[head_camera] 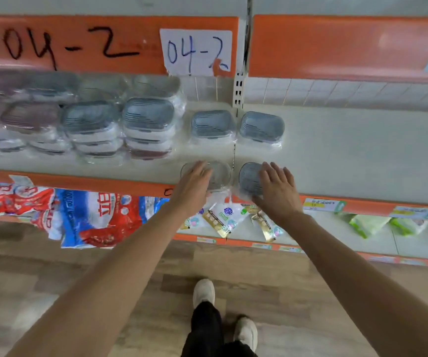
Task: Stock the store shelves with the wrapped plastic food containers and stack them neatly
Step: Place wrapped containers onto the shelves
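Two front containers half hidden: left hand [195,184] on clear one [220,173], right hand [278,189] on grey one [249,176], fingers [276,168] straight, spread; wrapped stacks [120,124] blurred at left of shelf [349,150].

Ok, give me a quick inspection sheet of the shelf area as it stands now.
Surface: pale shelf with orange front edge, its right part bare.
Job's things: stacked wrapped containers on the left; two single ones behind; two front containers at the edge.
Clutter: nothing seen on this shelf.
Grippers: left hand and right hand rest flat, one on each front container.
Cables: nothing seen.
Surroundings: paper label 04-2 above; packaged goods on lower shelves; wooden floor.
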Tool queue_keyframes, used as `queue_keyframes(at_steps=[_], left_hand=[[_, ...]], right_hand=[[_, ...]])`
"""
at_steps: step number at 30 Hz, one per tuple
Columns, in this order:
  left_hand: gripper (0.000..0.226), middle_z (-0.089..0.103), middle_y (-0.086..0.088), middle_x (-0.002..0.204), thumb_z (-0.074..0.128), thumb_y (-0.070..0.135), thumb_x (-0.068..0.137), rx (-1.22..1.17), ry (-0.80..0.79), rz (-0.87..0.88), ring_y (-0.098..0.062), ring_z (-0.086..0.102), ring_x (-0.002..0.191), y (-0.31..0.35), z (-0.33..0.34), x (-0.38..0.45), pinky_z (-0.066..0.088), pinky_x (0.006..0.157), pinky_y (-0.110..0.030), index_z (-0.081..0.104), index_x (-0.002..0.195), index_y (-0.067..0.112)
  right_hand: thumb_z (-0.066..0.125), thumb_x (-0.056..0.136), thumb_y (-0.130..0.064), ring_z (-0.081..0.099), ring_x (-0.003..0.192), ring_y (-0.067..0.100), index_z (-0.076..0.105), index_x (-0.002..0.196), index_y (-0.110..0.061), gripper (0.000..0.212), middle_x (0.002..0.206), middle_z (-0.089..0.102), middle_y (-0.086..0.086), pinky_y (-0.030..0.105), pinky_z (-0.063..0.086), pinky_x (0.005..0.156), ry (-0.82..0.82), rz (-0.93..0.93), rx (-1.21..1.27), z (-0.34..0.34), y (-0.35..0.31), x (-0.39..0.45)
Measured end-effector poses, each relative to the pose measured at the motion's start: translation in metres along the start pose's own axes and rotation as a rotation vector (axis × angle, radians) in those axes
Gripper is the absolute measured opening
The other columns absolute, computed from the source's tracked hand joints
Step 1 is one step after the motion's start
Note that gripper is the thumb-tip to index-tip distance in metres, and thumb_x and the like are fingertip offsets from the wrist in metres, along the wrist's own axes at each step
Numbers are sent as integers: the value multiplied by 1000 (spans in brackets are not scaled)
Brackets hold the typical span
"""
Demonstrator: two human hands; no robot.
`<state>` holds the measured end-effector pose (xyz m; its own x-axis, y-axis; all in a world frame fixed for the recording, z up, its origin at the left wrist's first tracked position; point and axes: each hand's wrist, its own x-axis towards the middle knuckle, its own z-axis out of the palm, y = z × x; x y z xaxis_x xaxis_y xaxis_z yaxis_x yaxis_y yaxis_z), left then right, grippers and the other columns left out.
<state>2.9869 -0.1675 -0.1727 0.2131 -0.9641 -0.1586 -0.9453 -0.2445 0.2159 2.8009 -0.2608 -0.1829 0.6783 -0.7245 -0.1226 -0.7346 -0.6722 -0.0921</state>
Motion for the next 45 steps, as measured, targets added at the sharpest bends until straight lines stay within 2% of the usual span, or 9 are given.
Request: queue_keyframes(at_steps=[4,8,11,15,19,26,32,36,45], left_hand=[[52,33,-12,145,60,10,89,87,60,18,-27,30,133,-6,1,19,28,110,-34,42,138,5],[64,32,-13,147,51,-8,86,76,59,-9,-25,32,135,-12,8,34,43,102,-37,29,145,1],[71,11,-13,157,46,-11,88,94,21,-11,-25,13,145,-16,11,42,31,113,-34,12,150,0],[75,-7,-10,159,46,-2,94,119,-61,-8,-23,-2,147,-23,12,46,18,118,-32,-2,150,2],[73,-1,-12,159,47,-2,92,158,-74,28,-25,6,147,-18,2,34,10,119,-32,4,150,3],[31,52,-8,120,47,8,93,264,-111,197,-21,53,104,5,-24,-23,42,82,-29,47,124,7],[28,56,-6,111,43,18,95,341,-189,289,-24,57,99,26,-90,-61,42,72,-33,52,120,8],[26,56,-7,109,42,22,96,366,-139,294,-25,57,96,48,-149,-82,39,68,-31,53,115,8],[24,60,-2,100,41,23,96,394,162,377,-20,60,88,92,-269,-93,44,64,-30,59,108,12]], right_hand=[[76,75,-16,56,101,34,59,115,-4,45,113,58,16,40,47,86,129,60,8,8,-7,15],[48,96,-21,25,137,31,26,144,-6,56,149,27,16,37,23,112,23,36,34,14,-14,30],[40,99,-26,-5,146,27,5,150,-7,65,158,-4,14,34,1,117,-24,29,43,18,-13,37],[39,99,-32,-12,145,27,-3,150,-7,71,157,-13,14,34,-4,117,-88,39,43,13,-13,45],[41,97,-29,2,145,28,12,149,-5,64,157,8,14,38,2,117,-30,44,51,3,-20,35],[45,92,-20,42,117,24,47,128,-11,37,128,48,6,32,32,93,-9,-157,14,-15,-29,-15],[56,88,-24,53,108,24,56,119,-11,34,115,59,7,33,42,84,16,-362,-78,-82,-32,-51],[87,47,-29,63,59,21,67,69,-13,34,63,62,2,24,48,51,173,-484,-140,-141,-28,-77],[86,49,-30,63,62,23,68,73,-14,34,67,63,3,26,50,52,408,-572,-205,-274,-17,-99]])
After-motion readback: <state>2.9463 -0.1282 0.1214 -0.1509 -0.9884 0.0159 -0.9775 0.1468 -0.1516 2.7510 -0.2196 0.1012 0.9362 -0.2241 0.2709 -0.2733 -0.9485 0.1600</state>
